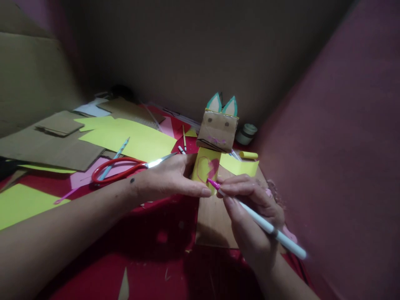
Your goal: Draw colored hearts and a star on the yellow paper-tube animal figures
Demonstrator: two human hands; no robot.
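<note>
1. My left forearm slants in from the lower left, its hand (170,179) sideways, thumb pointing right; my right hand (256,204) comes up from the lower right, fingers bent.
2. My left hand is closed on the cardboard-and-yellow-paper figure with teal-edged pointed ears (216,130), thumb across its lower front, other fingers partly hidden.
3. My right hand pinches a slim white marker with a pink tip (261,221), the tip at the heart drawn on the yellow body, its right half coloured pink.
4. The figure stands over a flat brown board (215,225), in front of me.
5. Left of it lie red-handled metal scissors (144,165), bright yellow paper sheets (131,137) and brown cardboard pieces (59,148).
6. Beneath spreads a red tabletop (146,250); a pink wall (337,146) rises at right, a dark grey-brown one (171,50) behind.
</note>
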